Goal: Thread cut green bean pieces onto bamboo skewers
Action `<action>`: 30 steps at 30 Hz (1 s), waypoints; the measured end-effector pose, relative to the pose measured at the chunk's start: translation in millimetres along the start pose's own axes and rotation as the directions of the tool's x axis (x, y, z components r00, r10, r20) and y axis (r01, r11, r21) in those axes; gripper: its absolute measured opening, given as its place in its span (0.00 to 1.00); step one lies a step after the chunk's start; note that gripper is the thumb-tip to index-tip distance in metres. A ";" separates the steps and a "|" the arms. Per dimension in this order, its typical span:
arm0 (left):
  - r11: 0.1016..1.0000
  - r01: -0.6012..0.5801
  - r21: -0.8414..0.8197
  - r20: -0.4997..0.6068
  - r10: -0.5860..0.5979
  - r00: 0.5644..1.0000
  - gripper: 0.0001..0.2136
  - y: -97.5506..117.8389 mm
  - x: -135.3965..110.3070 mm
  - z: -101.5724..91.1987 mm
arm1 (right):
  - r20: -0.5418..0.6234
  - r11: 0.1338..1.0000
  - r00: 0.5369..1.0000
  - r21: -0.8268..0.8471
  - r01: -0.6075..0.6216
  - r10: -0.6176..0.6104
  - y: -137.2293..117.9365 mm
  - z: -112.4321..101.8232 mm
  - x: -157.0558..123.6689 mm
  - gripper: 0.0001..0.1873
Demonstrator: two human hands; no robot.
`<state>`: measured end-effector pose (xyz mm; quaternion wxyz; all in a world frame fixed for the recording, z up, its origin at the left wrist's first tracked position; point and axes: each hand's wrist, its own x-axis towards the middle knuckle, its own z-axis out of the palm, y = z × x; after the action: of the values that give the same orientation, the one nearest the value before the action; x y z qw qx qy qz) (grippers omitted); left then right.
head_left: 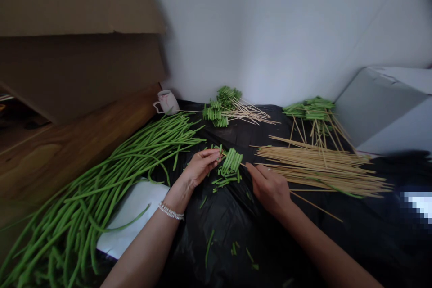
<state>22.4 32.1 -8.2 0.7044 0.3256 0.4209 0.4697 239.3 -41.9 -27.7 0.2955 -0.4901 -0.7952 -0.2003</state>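
My right hand (pixel 270 186) is closed round the lower end of a thin wooden skewer. Several short cut pieces of long green bean (pixel 232 160) sit side by side on that skewer. At its far tip the fingers of my left hand (pixel 203 164) pinch a small bean piece (pixel 220 149). Loose cut bean pieces (pixel 225 182) lie on the black plastic sheet (pixel 209 243) just below the skewer. Left of my left arm is a big heap of long green beans (pixel 111 175), partly over a white sheet (pixel 135 209).
Bare skewers (pixel 324 168) lie piled on the right. Filled bean skewers rest in a back-middle bunch (pixel 218 110) and a back-right bunch (pixel 312 108). A mug (pixel 167 102) stands by the wall. A cardboard box (pixel 81 63) is at left, a white box (pixel 388 108) at right.
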 end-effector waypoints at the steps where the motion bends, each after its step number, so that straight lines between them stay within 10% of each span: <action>1: 1.000 -0.012 0.010 -0.008 0.012 1.000 0.15 -0.2 -0.2 0.3 | 0.001 1.000 1.000 -0.001 -0.001 0.001 -0.2 0.1 -0.2 0.16; 30: 0.993 0.012 0.121 0.051 -0.019 0.999 0.13 -0.2 -2.3 -1.7 | 0.021 1.000 1.000 0.018 0.000 -0.001 -6.4 1.2 -2.3 0.18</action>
<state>20.5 30.0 -8.5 0.6979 0.3764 0.4323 0.4293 234.0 -45.5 -30.3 0.2915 -0.4893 -0.8001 -0.1883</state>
